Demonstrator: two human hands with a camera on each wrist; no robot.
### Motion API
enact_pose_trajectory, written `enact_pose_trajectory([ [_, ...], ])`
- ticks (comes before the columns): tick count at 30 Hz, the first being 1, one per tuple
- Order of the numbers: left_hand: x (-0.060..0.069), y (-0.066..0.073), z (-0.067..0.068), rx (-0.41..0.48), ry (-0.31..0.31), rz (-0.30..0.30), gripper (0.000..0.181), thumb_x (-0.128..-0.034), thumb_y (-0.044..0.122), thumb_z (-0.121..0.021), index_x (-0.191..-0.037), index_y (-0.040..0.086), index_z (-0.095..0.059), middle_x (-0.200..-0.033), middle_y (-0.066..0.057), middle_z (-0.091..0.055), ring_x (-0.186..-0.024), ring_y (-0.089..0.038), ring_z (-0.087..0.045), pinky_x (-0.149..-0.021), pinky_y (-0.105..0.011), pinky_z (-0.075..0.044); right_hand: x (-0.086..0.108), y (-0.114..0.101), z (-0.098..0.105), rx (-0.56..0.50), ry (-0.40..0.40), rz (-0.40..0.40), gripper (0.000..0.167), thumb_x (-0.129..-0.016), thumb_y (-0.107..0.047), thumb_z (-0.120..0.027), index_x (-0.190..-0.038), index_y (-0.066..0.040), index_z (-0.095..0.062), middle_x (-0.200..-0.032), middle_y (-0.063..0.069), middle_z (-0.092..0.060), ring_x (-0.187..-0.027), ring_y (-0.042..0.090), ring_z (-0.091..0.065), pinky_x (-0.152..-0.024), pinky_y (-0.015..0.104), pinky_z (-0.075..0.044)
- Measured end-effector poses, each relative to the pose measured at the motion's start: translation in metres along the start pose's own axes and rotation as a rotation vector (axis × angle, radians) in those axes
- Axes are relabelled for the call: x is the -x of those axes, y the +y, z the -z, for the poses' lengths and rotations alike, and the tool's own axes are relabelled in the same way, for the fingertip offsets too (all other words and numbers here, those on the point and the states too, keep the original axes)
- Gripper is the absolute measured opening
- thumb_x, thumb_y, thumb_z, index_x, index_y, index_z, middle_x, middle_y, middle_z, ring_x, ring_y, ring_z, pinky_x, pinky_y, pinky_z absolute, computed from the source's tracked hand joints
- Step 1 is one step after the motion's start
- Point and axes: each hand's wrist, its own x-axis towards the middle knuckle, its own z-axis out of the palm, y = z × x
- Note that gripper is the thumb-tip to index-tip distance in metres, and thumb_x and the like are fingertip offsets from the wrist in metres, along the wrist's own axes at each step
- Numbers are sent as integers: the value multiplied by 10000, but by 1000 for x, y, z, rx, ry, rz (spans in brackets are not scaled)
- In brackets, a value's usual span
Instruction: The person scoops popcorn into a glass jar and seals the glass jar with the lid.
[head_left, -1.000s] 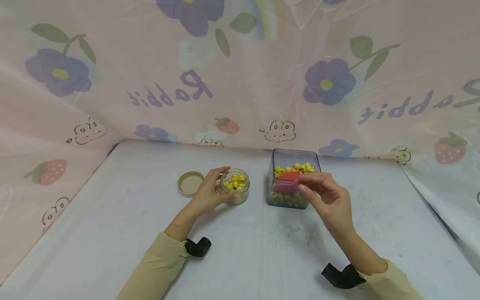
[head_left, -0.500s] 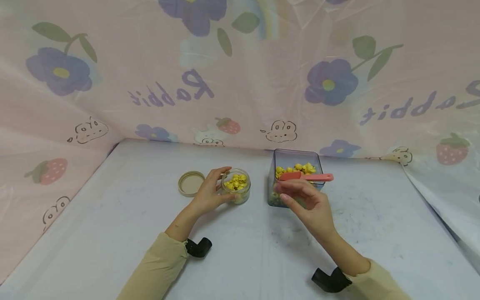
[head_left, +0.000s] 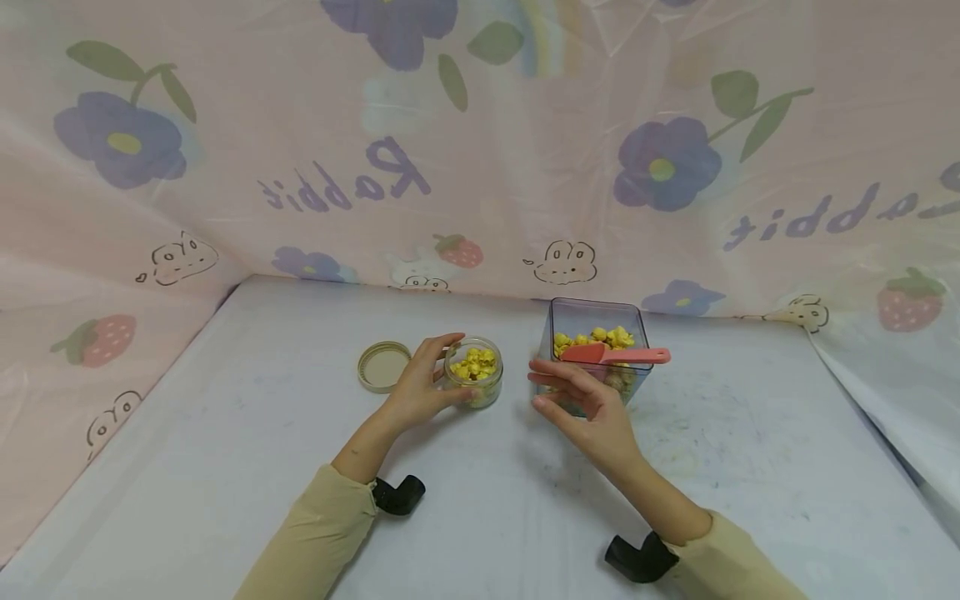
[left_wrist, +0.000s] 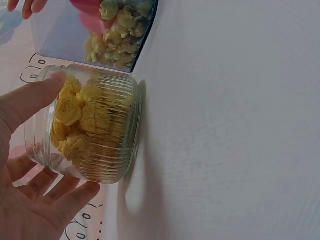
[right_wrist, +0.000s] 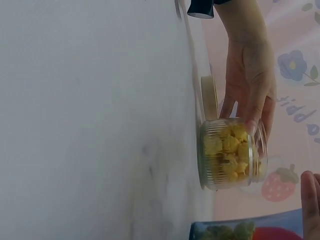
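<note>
A small ribbed glass jar (head_left: 475, 377) of yellow popcorn stands upright on the table. My left hand (head_left: 421, 385) grips it round the side, thumb and fingers on opposite walls, as the left wrist view of the jar (left_wrist: 95, 125) also shows. Right of it stands a clear square container (head_left: 553, 333) of popcorn. A red scoop (head_left: 592, 353) lies in its mouth, the pink handle reaching past the right rim. My right hand (head_left: 592, 417) hovers in front of the container with fingers loosely bent and nothing between them, hiding part of its front wall.
A round beige lid (head_left: 382, 367) lies on the white table (head_left: 465, 500) just left of the jar. Behind the table hangs a pink patterned curtain (head_left: 495, 183). Black curved pieces (head_left: 641, 557) stick out from both sleeves' wrists.
My right hand has let go of the scoop, leaving it in the square container, and has moved left towards the jar. The left hand keeps its hold on the jar.
</note>
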Motion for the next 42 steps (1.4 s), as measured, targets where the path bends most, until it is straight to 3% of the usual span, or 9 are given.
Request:
enact_pose_trajectory([
  [3, 0, 1, 0, 0, 2, 5, 807, -761, 86, -808, -1441, 63, -374, -1388, -162, -410, -1323, -337, -396, -1085, -476, -381, -1, 2, -4, 11, -28, -5, 451, -846, 27, -682, -1283, -6, -580, -1281, 192, -602, -1125, 159, -631, -886, 232, -529],
  [11, 1, 1, 0, 6, 4, 5, 810, -765, 100, -809, -1444, 62, -369, -1394, -169, -403, -1326, -344, -391, -1084, -481, -382, -3, 8, -14, 37, -71, -63, 537, -870, -36, -682, -1378, -90, -516, -1378, 86, -553, -1235, 210, -558, -943, 333, -521],
  [22, 2, 0, 0, 11, 2, 0, 808, -770, 98, -804, -1448, 68, -365, -1400, -167, -393, -1331, -347, -382, -1084, -490, -377, -11, 12, -28, 42, -130, -69, 707, -865, -74, -701, -1483, -152, -366, -1493, 100, -418, -1338, 346, -434, -1019, 445, -447],
  [32, 1, 0, 0, 31, -5, -11, 794, -777, 86, -796, -1447, 70, -369, -1402, -172, -384, -1333, -350, -378, -1088, -491, -370, -24, 18, -38, 54, -151, -82, 776, -838, -16, -709, -1498, -68, -305, -1542, 146, -316, -1393, 360, -341, -1077, 478, -380],
  [42, 0, -3, 0, 15, -1, -10, 805, -770, 114, -807, -1447, 79, -373, -1408, -165, -385, -1324, -344, -385, -1086, -482, -377, -29, 29, -43, 54, -156, -103, 705, -877, 50, -622, -1492, -11, -283, -1543, 208, -276, -1395, 408, -306, -1081, 528, -354],
])
